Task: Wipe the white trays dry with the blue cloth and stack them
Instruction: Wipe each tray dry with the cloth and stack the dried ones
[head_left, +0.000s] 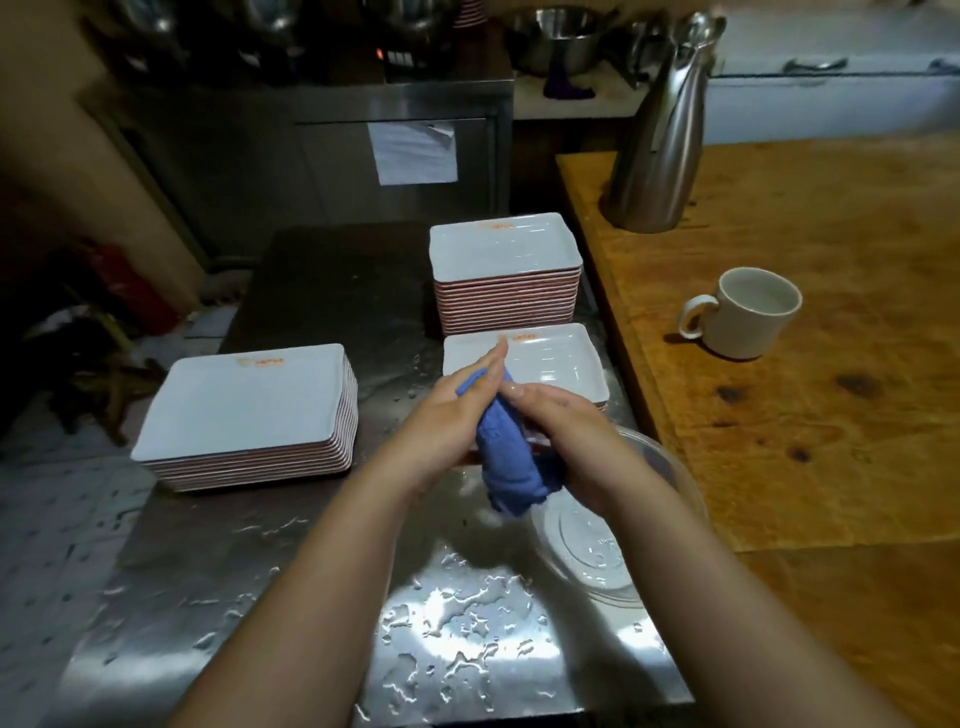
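Observation:
The blue cloth (506, 460) is bunched into a roll between both hands above the wet steel table. My left hand (452, 415) holds its upper part, fingers stretched along it. My right hand (566, 431) grips it from the right side. Three stacks of white rectangular trays stand on the table: one at the left (249, 410), a tall one at the back (504, 254), and a low one (550, 358) just behind my hands, partly hidden by them.
A clear glass bowl (597, 551) sits under my right wrist on the steel table (322, 571), which has water drops on it. To the right runs a wooden counter (831, 415) with a white mug (748, 312) and a steel jug (660, 135).

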